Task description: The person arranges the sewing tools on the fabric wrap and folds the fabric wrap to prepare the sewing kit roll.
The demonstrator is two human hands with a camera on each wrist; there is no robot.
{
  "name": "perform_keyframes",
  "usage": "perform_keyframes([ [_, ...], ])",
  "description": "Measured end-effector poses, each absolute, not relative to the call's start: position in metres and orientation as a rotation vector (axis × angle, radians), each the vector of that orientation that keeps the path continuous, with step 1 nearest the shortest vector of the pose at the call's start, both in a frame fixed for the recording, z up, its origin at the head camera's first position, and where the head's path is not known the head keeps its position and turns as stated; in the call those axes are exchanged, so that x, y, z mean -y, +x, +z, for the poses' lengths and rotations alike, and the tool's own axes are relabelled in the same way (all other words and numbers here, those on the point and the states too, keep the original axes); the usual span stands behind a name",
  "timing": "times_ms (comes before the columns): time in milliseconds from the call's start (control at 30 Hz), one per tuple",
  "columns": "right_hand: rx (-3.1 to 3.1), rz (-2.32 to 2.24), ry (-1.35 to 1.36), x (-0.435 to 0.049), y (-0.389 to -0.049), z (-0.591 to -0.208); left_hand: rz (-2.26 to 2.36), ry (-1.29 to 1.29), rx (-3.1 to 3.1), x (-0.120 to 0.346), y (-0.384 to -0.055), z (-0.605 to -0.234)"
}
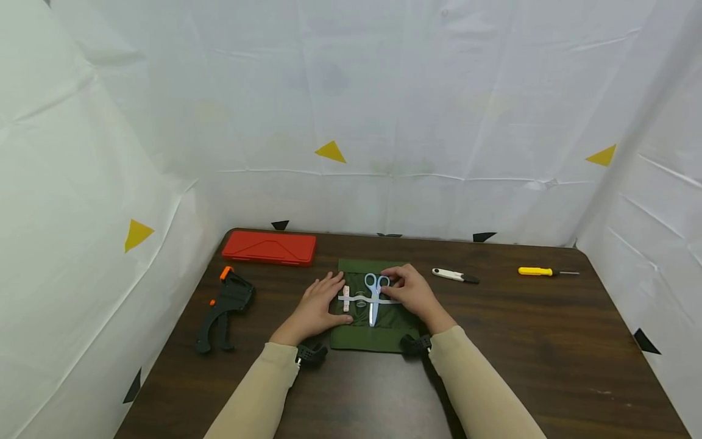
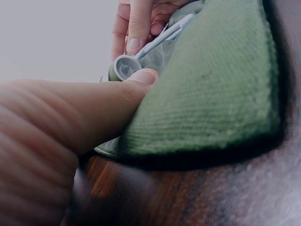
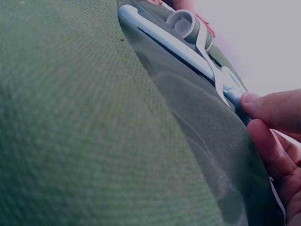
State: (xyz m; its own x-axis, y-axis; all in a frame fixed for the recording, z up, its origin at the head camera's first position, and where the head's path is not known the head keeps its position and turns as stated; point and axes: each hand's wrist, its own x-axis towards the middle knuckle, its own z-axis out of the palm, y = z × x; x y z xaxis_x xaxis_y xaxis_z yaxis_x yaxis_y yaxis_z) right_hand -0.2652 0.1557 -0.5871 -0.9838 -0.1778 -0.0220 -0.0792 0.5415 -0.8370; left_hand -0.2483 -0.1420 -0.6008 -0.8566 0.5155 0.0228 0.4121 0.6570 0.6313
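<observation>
A green cloth sewing pouch (image 1: 378, 342) lies unfolded on the table. Light-blue scissors (image 1: 374, 305) are tucked under its white elastic strap (image 1: 389, 301), blades toward the person. My right hand (image 1: 408, 291) pinches a handle loop of the scissors between thumb and finger, plain in the right wrist view at the handle (image 3: 240, 106). Left of the scissors, the strap also crosses a thread spool (image 1: 361, 300) and a small whitish strip (image 1: 346, 299). My left hand (image 1: 317, 306) rests along the pouch's left edge, fingers extended, its thumb (image 2: 108, 101) on the cloth near the spool.
A red case (image 1: 269, 247) lies at the back left, with a black clamp with orange parts (image 1: 227, 308) in front of it. Right of the pouch are white-handled thread snips (image 1: 455, 275) and, farther over, a yellow screwdriver (image 1: 536, 271). White sheeting (image 1: 384, 91) surrounds the table.
</observation>
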Motion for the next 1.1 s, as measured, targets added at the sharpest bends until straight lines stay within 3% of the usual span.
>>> perform_keyframes([
  [333,-2.643,-1.47,-0.228,-0.156,-0.265,-0.586,0.991,0.761,-2.704,0.143,-0.25,-0.605],
  [1100,-2.262,-2.094,-0.174,-0.166,-0.25,-0.586,0.971,0.772,-2.722,0.141,-0.248,-0.602],
])
